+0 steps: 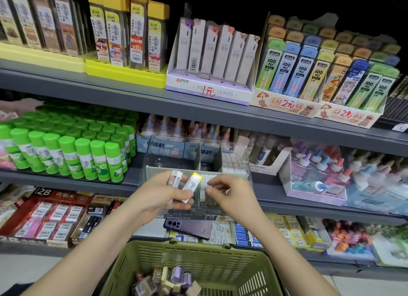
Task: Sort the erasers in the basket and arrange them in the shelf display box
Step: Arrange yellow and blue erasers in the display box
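Two wrapped erasers [190, 185] (one yellow-capped) are being held curled in the left grip [163, 196], above the green basket [220, 258] where loose erasers [170, 280] are being kept. Over the clear display box [217, 161] on the shelf [66, 179], a small white eraser [208, 188] is being pinched by the right grip [229, 194].

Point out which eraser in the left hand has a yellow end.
The barcoded eraser nearer the right hand; the other eraser looks pale, without yellow.
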A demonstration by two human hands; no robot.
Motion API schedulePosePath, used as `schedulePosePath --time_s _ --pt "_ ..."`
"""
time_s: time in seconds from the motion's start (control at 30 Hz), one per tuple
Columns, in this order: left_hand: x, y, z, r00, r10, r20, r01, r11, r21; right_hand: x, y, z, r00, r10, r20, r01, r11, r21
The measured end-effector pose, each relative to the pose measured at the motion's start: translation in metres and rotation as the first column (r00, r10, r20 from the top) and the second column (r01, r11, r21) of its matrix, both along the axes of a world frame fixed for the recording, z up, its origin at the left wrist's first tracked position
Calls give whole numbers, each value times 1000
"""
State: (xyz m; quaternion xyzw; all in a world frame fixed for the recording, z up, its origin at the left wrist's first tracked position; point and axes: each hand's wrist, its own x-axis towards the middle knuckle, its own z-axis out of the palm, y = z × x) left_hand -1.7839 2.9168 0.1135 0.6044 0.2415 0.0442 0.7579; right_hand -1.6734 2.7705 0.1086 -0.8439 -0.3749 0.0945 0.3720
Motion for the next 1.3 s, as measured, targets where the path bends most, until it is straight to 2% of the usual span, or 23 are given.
schedulePosePath --time_s 0.07,0.17,0.23,0.3,0.37,0.4,0.57,0.7,0.77,0.87,0.97,1.17,1.3 --pt "-1 -1 3 998 -65 2 65 998 -22 -2 -5 9 985 69 -158 -45 987 152" --pt "-2 -6 9 984 -180 1 180 983 -24 -3 -11 17 921 225 -316 -157 961 228" --pt "-4 -7 11 975 -221 2 221 975 -9 -4 -15 21 927 270 -260 -227 956 186" --pt "-4 -9 12 968 -249 3 249 968 17 -4 -19 21 959 285 -2 -284 957 49" --pt "-5 -11 13 964 -265 1 265 963 51 -4 -20 19 900 316 300 -315 948 -53" --pt "-5 -13 14 965 -263 4 262 963 57 -4 -21 17 874 330 356 -331 942 -62" --pt "-5 -12 18 980 -194 42 194 981 4 -5 -29 13 917 271 291 -256 963 -90" --pt "-3 -7 16 990 -136 31 136 991 7 0 -34 10 995 98 21 -100 990 99" --pt "-2 -5 13 996 -87 11 87 996 -24 8 -33 11 999 19 -49 -13 993 120" --pt "0 -3 10 1000 25 10 -23 984 -176 16 -26 11 999 34 -1 -34 997 -75" --pt "4 1 6 995 98 -5 -97 974 -207 18 -14 9 993 106 45 -92 966 -243" --pt "3 -2 1 1000 16 -7 -16 1000 -2 13 7 0 969 177 171 -125 953 -277" --pt "2 1 -4 998 51 -28 -48 994 102 9 5 -13 972 177 154 -130 953 -275"
